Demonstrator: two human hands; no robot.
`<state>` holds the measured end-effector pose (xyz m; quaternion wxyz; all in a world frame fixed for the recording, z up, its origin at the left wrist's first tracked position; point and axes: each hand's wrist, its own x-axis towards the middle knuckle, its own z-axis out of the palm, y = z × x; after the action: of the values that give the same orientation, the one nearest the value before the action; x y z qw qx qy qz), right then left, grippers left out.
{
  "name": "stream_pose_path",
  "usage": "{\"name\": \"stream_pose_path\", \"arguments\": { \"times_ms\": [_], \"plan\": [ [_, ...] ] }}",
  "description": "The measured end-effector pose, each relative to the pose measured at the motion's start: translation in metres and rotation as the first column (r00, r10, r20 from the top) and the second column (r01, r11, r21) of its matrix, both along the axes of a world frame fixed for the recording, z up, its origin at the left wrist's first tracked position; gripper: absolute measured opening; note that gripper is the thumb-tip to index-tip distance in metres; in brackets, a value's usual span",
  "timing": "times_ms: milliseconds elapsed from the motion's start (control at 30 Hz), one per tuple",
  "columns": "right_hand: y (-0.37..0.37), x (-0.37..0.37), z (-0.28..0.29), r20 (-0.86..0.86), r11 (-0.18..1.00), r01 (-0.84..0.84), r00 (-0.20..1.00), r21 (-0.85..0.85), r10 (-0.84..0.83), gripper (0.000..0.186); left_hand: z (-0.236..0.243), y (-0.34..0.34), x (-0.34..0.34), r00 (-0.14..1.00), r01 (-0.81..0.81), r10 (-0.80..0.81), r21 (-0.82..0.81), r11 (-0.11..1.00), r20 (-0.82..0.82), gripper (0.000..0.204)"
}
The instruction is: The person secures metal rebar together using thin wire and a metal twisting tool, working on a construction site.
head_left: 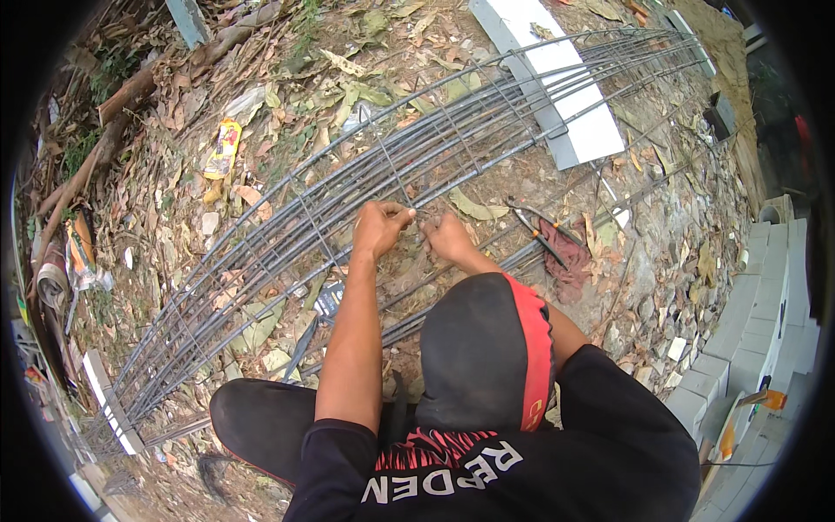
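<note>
- Knees in black trousers come nearest; the right knee (pixel 470 348) stands between the forearms, and the right forearm bends round its outer side, so elbow room looks tightest there.
- Left hand (pixel 381 228) is at the near edge of the steelwork, fingers curled, thumb towards a crossing; I cannot tell whether they pinch anything.
- Right hand (pixel 446 239) faces it just beside, fingers folded inward; what they hold, if anything, is too small to tell.
- Loose bars (pixel 520 256) lie on the ground beyond the right knee, liable to roll or snag.
- Pincers (pixel 537 235) with orange bands lie partly on a dark red cloth (pixel 567 265), right of the right hand.
- Rebar cage (pixel 452 130) spans lower left to upper right, just beyond the hands. It should be heavy overall, stiff and hardly fragile, though thin stirrups may slide or twist; best hold is a long bar close beside a stirrup.
- White-topped block (pixel 596 135) bears the cage farther right; another white block (pixel 96 374) sits under its left end, where bar ends could scratch.
- Leaf-littered ground with a yellow packet (pixel 224 150) stretches beyond, apparently the roomier side; logs (pixel 130 94) bound it.
</note>
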<state>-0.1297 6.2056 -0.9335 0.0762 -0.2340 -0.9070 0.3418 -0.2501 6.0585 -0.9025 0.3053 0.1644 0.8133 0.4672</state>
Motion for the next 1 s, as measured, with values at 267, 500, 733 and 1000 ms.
{"name": "stream_pose_path", "arguments": {
  "times_ms": [267,500,733,1000],
  "plan": [
    [0.044,0.039,0.038,-0.068,0.938,-0.119,0.992,-0.327,0.102,0.027,0.007,-0.011,-0.009,0.987,0.003,-0.005,0.016,1.0,0.158,0.041],
    [0.133,0.145,0.018,0.165,0.837,-0.041,0.984,0.546,-0.06,0.059,-0.005,0.002,-0.011,0.994,-0.02,0.029,-0.087,0.996,0.106,0.047],
    [0.154,0.136,0.0,0.314,0.805,-0.18,0.949,0.565,-0.008,0.032,0.008,0.009,-0.003,0.998,-0.039,0.031,-0.142,0.989,-0.061,0.046],
    [0.083,0.137,0.048,0.219,0.834,0.23,0.966,-0.501,-0.135,0.038,0.015,0.008,-0.003,1.0,-0.001,-0.004,-0.237,0.972,-0.023,0.055]
  ]
}}
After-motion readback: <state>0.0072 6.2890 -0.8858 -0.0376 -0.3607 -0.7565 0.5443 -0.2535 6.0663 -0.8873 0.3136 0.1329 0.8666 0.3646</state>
